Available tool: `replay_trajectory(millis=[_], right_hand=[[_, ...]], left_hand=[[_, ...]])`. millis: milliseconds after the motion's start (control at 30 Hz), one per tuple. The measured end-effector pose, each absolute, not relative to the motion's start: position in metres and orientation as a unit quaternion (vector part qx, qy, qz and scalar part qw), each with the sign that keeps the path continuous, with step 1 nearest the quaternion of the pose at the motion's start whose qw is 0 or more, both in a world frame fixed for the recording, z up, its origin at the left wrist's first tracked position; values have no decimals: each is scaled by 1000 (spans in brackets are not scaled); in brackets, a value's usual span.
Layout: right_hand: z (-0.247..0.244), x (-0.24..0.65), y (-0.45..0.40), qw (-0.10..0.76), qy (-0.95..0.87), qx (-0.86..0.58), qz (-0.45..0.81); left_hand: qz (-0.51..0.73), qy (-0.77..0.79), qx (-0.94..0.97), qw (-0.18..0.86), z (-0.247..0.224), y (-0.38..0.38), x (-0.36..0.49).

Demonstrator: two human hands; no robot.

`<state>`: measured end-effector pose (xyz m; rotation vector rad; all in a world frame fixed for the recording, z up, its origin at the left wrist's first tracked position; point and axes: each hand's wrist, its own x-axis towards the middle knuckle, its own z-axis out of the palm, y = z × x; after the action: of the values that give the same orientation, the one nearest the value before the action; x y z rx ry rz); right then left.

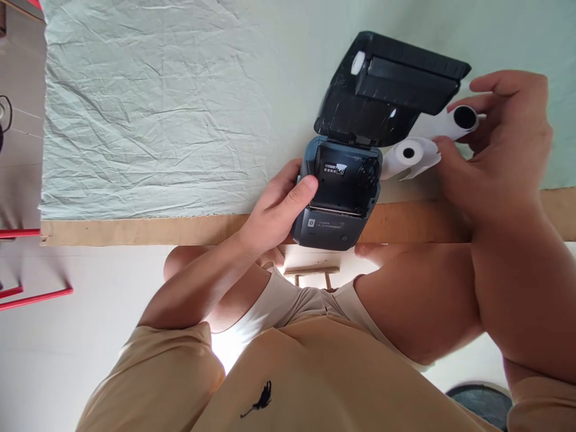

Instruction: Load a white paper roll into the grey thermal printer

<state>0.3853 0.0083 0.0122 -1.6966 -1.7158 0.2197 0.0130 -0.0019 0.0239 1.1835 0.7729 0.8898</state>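
A small dark label printer (333, 231) is in my left hand (287, 207), near the table's front edge. My thumb lies over its left rim. Its lid (391, 78) is swung up and back, and the paper bay inside shows a printed sticker and no roll. To the right of the printer are two white paper rolls: a smaller one (405, 157) with a loose paper end, and a larger one (443, 125) with a wide dark core. My right hand (499, 138) curls around the right side of the rolls, its fingers on the larger one. Part of that roll is hidden behind the lid.
A wrinkled pale green cloth (157, 108) covers the table, with a bare wooden strip (144, 233) along its front edge. Red bars (40, 298) stand at the left on the floor. Below the table edge shows a wooden stool part (311, 272). A dark round object (481, 402) sits lower right.
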Motion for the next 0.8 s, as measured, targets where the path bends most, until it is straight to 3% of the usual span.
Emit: replay_trajectory(millis=[233, 800], right_hand=[[11, 393, 11, 314, -692, -649, 38], [11, 395, 8, 279, -678, -676, 72]], left_hand=[[402, 343, 523, 669, 22, -2, 12], [390, 356, 524, 668, 28, -2, 12]])
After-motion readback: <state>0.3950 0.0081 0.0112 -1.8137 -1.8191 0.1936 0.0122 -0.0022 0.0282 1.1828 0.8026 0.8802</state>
